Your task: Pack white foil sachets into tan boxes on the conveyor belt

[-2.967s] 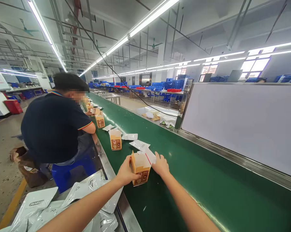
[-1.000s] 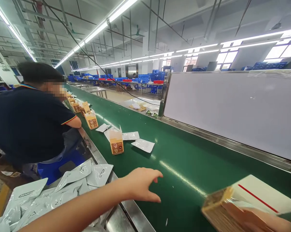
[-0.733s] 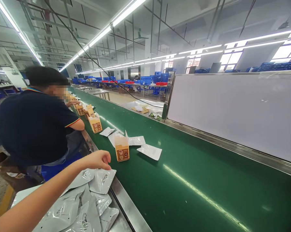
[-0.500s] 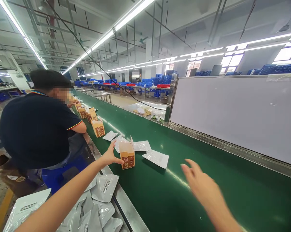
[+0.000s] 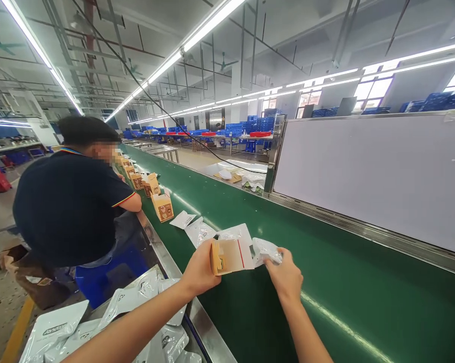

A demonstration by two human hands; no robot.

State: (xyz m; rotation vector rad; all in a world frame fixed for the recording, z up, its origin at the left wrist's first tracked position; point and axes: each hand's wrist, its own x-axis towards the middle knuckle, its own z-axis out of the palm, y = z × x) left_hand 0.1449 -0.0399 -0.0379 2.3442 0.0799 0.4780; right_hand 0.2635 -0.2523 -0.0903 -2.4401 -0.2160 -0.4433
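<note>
My left hand grips a small orange-brown carton, tipped on its side with its open end towards the right. In my right hand a white pouch is pinched, just right of the carton's opening. Whether the pouch touches the carton's flap I cannot tell. Behind the carton lies another white pouch, partly hidden by it. Two more pouches, one of them this white pouch, lie on the green belt to the left.
Several open cartons stand in a row along the belt's left side. A person sits beside them. Many white pouches fill a tray at lower left. A white panel borders the far right side.
My left hand has taken hold of the carton, lifted it and tilted it rightwards. My right hand has moved left and closed on a white pouch. The view has shifted slightly.
</note>
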